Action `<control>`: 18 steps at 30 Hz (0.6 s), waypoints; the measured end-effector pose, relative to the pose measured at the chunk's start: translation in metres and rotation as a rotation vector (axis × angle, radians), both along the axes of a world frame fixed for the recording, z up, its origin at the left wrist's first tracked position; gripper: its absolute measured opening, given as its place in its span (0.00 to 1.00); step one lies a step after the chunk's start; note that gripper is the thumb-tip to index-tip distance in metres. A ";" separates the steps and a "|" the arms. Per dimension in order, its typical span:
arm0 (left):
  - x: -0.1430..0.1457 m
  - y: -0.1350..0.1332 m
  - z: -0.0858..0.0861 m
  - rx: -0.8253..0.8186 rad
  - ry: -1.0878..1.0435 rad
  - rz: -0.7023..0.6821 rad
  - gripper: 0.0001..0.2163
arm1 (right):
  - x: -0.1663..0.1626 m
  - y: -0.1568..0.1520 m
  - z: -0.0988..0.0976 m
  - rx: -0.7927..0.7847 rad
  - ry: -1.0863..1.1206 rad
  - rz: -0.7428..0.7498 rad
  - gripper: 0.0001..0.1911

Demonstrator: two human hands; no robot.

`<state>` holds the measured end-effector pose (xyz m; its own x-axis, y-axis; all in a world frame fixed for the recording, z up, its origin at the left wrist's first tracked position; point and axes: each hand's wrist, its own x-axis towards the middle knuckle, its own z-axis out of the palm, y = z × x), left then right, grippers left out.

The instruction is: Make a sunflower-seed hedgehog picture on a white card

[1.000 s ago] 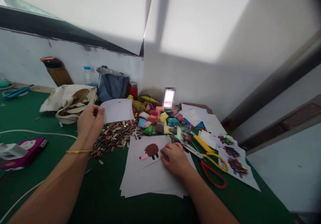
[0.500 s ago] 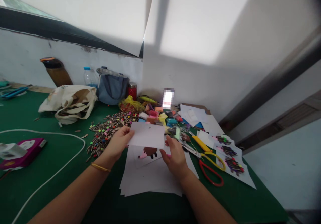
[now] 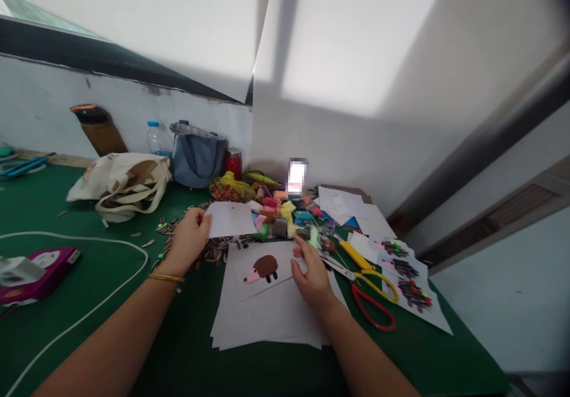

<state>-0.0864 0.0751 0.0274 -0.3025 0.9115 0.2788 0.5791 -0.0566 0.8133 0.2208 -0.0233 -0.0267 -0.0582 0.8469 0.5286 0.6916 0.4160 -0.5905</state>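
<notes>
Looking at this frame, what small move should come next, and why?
Probably the left hand should set down the white sheet it holds, clear of the sunflower seeds: the sheet hides part of the pile from view, and the hedgehog figure has a bare brown back, while the figures at the right appear to have seeds on theirs.

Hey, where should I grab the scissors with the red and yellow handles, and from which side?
Take the scissors by the red loop, probably, with the right hand coming from the near side. The blades point away toward the colourful packets, while both loops face the near right; the red one lies nearest, apart from the yellow-handled tool.
</notes>
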 end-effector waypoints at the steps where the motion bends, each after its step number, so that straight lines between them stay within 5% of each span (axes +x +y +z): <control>1: 0.001 -0.002 -0.001 0.026 0.056 -0.003 0.07 | -0.001 0.000 0.000 0.000 -0.003 0.011 0.26; 6: 0.027 -0.022 0.003 0.086 0.024 -0.131 0.09 | -0.003 0.003 0.014 0.044 -0.033 0.009 0.22; 12: 0.059 -0.038 0.002 0.101 0.005 -0.455 0.11 | -0.007 0.034 0.060 0.099 -0.213 -0.029 0.28; 16: 0.067 -0.041 -0.004 0.085 -0.023 -0.528 0.10 | -0.015 0.059 0.078 -0.024 -0.292 0.024 0.07; 18: 0.067 -0.041 -0.006 0.065 -0.048 -0.531 0.10 | -0.018 0.065 0.081 -0.042 -0.329 0.068 0.06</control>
<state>-0.0198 0.0341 0.0218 0.1818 0.9238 0.3370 0.4190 -0.3828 0.8233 0.2026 0.0418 0.0543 -0.2768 0.8560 0.4366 0.8193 0.4476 -0.3584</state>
